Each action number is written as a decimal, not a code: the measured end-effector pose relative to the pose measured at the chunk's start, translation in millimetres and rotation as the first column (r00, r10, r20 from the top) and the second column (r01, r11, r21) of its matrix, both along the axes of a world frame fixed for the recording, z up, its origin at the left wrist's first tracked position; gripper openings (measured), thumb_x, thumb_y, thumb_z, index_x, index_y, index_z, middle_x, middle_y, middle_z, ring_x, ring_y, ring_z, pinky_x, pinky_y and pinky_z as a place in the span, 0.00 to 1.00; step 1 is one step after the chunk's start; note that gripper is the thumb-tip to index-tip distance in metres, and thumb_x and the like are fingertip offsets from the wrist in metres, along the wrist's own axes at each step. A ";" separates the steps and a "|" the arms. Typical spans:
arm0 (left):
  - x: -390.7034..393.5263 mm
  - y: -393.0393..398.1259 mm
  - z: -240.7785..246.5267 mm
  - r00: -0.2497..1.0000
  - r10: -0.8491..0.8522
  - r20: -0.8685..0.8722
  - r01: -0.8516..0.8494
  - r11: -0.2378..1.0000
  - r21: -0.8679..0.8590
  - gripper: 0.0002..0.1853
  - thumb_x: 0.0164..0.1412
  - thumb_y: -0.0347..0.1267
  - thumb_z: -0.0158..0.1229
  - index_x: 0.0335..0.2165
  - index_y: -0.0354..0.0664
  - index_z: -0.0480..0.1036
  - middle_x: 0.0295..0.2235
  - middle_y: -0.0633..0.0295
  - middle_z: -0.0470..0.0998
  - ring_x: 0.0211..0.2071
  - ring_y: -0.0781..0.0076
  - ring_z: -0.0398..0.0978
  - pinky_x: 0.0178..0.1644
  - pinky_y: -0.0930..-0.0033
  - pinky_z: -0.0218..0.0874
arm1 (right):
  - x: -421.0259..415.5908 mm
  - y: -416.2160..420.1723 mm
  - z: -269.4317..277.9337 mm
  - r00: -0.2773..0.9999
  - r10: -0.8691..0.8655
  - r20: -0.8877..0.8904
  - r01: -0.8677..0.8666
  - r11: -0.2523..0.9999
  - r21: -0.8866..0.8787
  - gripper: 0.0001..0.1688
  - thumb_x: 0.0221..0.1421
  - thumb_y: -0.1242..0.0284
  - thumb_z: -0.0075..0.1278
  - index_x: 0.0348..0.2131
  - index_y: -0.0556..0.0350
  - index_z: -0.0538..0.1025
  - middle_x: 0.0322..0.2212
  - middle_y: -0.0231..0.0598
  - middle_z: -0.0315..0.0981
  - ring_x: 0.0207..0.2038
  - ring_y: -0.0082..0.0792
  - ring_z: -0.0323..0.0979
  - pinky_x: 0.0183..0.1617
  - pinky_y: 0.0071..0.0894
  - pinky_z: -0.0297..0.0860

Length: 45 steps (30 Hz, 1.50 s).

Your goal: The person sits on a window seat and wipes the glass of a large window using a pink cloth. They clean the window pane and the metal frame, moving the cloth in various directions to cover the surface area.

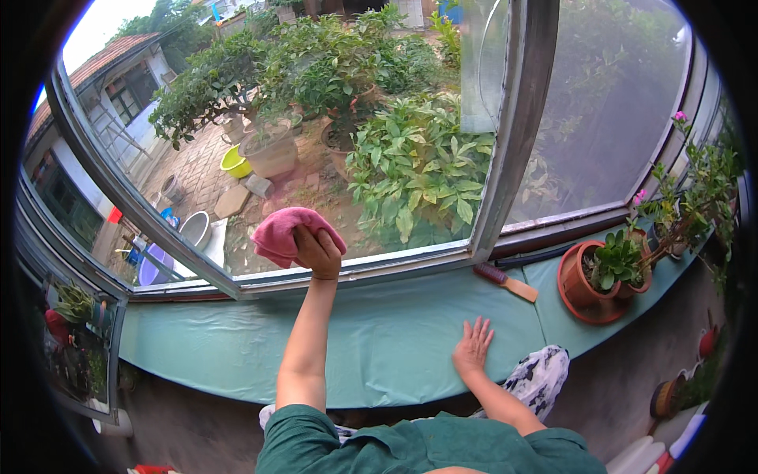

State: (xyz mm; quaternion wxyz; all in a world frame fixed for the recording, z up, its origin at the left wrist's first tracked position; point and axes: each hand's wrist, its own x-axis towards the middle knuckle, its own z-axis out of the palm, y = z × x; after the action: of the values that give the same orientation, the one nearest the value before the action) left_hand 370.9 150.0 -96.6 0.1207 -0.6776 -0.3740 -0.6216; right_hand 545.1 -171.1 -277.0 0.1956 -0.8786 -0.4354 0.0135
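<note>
A folded pink cloth point(278, 237) is in my left hand point(318, 250), held up at the lower part of the window pane point(379, 195). The thumb and fingers press it from the near side; whether it touches the glass cannot be made out for certain. My right hand point(472, 345) rests palm down, fingers spread, on the sill's green plastic cover point(379, 349). Beyond that hand, near the window frame point(515, 118), lies a brush point(506, 283) with a wooden handle and dark reddish bristles.
Potted plants in terracotta pots point(583, 284) stand on a saucer point(565, 260) at the sill's right end. Pink-flowered stems point(669, 201) lean there. An opened window sash point(112, 355) hangs at left. Outside are leafy shrubs point(420, 166), a yellow basin point(235, 162) and a purple basin point(155, 265).
</note>
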 end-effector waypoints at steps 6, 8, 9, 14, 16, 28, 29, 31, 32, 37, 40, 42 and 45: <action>99.4 -36.9 -19.7 0.880 -0.347 -0.325 0.353 0.935 -0.045 0.24 0.58 0.33 0.49 0.51 0.30 0.62 0.49 0.39 0.65 0.50 0.40 0.62 0.58 0.52 0.47 | 1.5 -0.5 -3.4 1.000 0.005 -0.020 -0.005 1.000 0.003 0.30 0.48 0.74 0.38 0.54 0.59 0.62 0.59 0.59 0.45 0.64 0.60 0.36 0.64 0.62 0.32; 137.5 -61.4 4.9 0.791 -0.408 -0.456 0.431 0.900 -0.059 0.20 0.57 0.31 0.51 0.48 0.35 0.66 0.46 0.44 0.69 0.48 0.42 0.64 0.55 0.49 0.51 | -0.1 -1.4 -2.2 0.999 0.003 -0.037 -0.003 1.000 0.018 0.31 0.49 0.74 0.38 0.54 0.59 0.62 0.59 0.59 0.45 0.63 0.61 0.36 0.64 0.63 0.31; 153.3 -70.8 7.7 0.748 -0.456 -0.482 0.472 0.876 -0.097 0.19 0.57 0.31 0.51 0.47 0.37 0.67 0.46 0.46 0.69 0.49 0.43 0.64 0.55 0.49 0.51 | 1.2 -2.6 -1.3 0.999 0.009 -0.036 -0.008 1.000 0.023 0.31 0.49 0.74 0.38 0.54 0.59 0.62 0.59 0.60 0.45 0.63 0.61 0.36 0.64 0.63 0.31; 206.7 -82.7 -22.8 0.628 -0.766 -0.137 0.664 0.619 -0.421 0.24 0.58 0.38 0.50 0.52 0.43 0.61 0.51 0.61 0.66 0.54 0.63 0.61 0.61 0.65 0.48 | -0.7 -1.5 -12.1 1.000 0.022 0.006 -0.022 1.000 0.011 0.31 0.49 0.73 0.38 0.55 0.59 0.62 0.60 0.60 0.44 0.64 0.61 0.35 0.64 0.63 0.31; 215.3 -88.1 -24.8 0.272 -0.814 0.513 0.910 0.044 -0.412 0.25 0.59 0.40 0.50 0.53 0.43 0.60 0.52 0.63 0.64 0.55 0.65 0.60 0.62 0.67 0.47 | 1.2 -1.2 -9.4 1.000 0.023 0.013 -0.023 1.000 -0.001 0.31 0.49 0.73 0.38 0.55 0.59 0.61 0.60 0.60 0.44 0.64 0.61 0.35 0.64 0.63 0.31; 81.7 -48.3 -42.2 0.703 -0.706 0.084 0.651 0.592 -0.476 0.20 0.52 0.34 0.59 0.45 0.46 0.68 0.45 0.61 0.71 0.48 0.63 0.67 0.54 0.65 0.56 | 0.7 0.8 -8.1 1.000 0.012 0.025 -0.011 0.999 -0.035 0.33 0.46 0.72 0.42 0.54 0.56 0.62 0.60 0.57 0.44 0.64 0.59 0.34 0.65 0.61 0.30; 66.4 -41.3 -49.5 0.783 -0.623 0.006 0.555 0.694 -0.459 0.18 0.53 0.35 0.58 0.44 0.47 0.69 0.44 0.60 0.71 0.47 0.61 0.68 0.52 0.63 0.57 | 1.4 1.5 -11.1 0.999 0.014 0.035 -0.013 0.999 -0.036 0.33 0.46 0.72 0.42 0.54 0.56 0.62 0.60 0.57 0.44 0.64 0.59 0.34 0.65 0.60 0.30; 40.5 -46.3 -21.9 0.881 -0.197 -0.431 0.105 0.968 -0.227 0.15 0.54 0.36 0.56 0.41 0.47 0.70 0.40 0.59 0.72 0.43 0.58 0.69 0.48 0.58 0.58 | 3.2 -0.2 -15.4 1.000 -0.011 0.025 0.012 0.999 -0.044 0.33 0.46 0.73 0.42 0.54 0.56 0.62 0.60 0.57 0.43 0.64 0.59 0.34 0.65 0.60 0.30; 28.0 -48.0 -15.0 0.936 -0.251 -0.246 0.186 0.948 -0.259 0.17 0.49 0.35 0.59 0.40 0.46 0.71 0.40 0.58 0.72 0.43 0.54 0.67 0.50 0.53 0.53 | 3.1 -0.6 -14.6 1.000 -0.019 0.010 0.019 0.999 -0.045 0.33 0.46 0.73 0.42 0.54 0.56 0.61 0.60 0.57 0.43 0.64 0.58 0.34 0.65 0.60 0.30; -64.9 18.4 -106.2 0.996 0.012 -0.087 -0.027 0.983 -0.179 0.30 0.60 0.37 0.44 0.55 0.28 0.52 0.54 0.37 0.57 0.57 0.40 0.51 0.61 0.52 0.40 | -2.3 2.4 -7.5 0.998 -0.023 0.053 0.028 0.996 -0.084 0.31 0.48 0.75 0.41 0.54 0.54 0.62 0.61 0.53 0.44 0.65 0.53 0.35 0.66 0.55 0.31; -98.2 33.0 -94.6 0.978 0.206 0.031 -0.198 0.966 -0.166 0.33 0.61 0.41 0.41 0.57 0.27 0.51 0.54 0.35 0.57 0.57 0.39 0.54 0.61 0.55 0.44 | -0.8 0.4 -7.8 0.998 -0.018 0.067 0.023 0.996 -0.083 0.31 0.48 0.76 0.41 0.54 0.55 0.61 0.61 0.53 0.43 0.65 0.54 0.35 0.66 0.55 0.31; -122.2 48.6 -93.6 0.942 0.293 0.164 -0.265 0.949 -0.174 0.34 0.63 0.43 0.39 0.58 0.28 0.50 0.56 0.36 0.55 0.58 0.41 0.52 0.62 0.55 0.42 | 0.3 -0.2 -9.9 0.996 -0.007 0.084 0.014 0.996 -0.083 0.32 0.48 0.77 0.40 0.55 0.55 0.60 0.61 0.54 0.42 0.65 0.54 0.34 0.66 0.56 0.31; -156.6 74.5 -90.0 0.838 0.288 0.464 -0.236 0.957 -0.167 0.34 0.65 0.45 0.35 0.59 0.30 0.47 0.60 0.41 0.49 0.62 0.48 0.46 0.64 0.57 0.36 | -0.8 0.2 -7.5 0.996 -0.001 0.085 0.008 0.997 -0.083 0.32 0.48 0.78 0.40 0.55 0.55 0.59 0.61 0.55 0.43 0.65 0.55 0.35 0.65 0.56 0.32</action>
State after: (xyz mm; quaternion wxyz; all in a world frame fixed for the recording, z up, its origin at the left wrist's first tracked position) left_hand 214.3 224.5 -186.6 0.0721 -0.4483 -0.5130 -0.7284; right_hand 544.3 -171.0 -284.5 0.1404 -0.8867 -0.4406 -0.0060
